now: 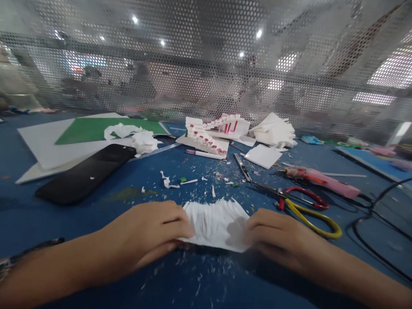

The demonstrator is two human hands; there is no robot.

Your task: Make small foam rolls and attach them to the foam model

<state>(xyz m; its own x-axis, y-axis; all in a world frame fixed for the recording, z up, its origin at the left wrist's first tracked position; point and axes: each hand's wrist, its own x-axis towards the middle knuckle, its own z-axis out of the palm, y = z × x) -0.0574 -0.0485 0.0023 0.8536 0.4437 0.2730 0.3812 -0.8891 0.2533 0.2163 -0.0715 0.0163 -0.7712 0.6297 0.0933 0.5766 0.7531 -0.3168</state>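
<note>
A white, finely creased piece of paper [215, 223] with a ragged far edge spans the gap between my two hands, low over the blue table. My left hand [157, 229] pinches its left end, thumb beneath and fingers on top. At the other end, my right hand [277, 234] grips it with curled fingers, slightly blurred. Beyond the paper lie white scraps [169, 180] and fine shreds. Scissors [289, 197] with red and yellow handles rest just past my right hand, their blades pointing up and left.
A black phone [86, 174] lies on the left before white and green sheets [106, 128]. White cut-paper models [209, 137] stand at the back. A pink glue gun [328, 182] with a black cable [363, 227] is on the right. Perforated metal mesh [206, 64] rises behind the blue table [96, 283].
</note>
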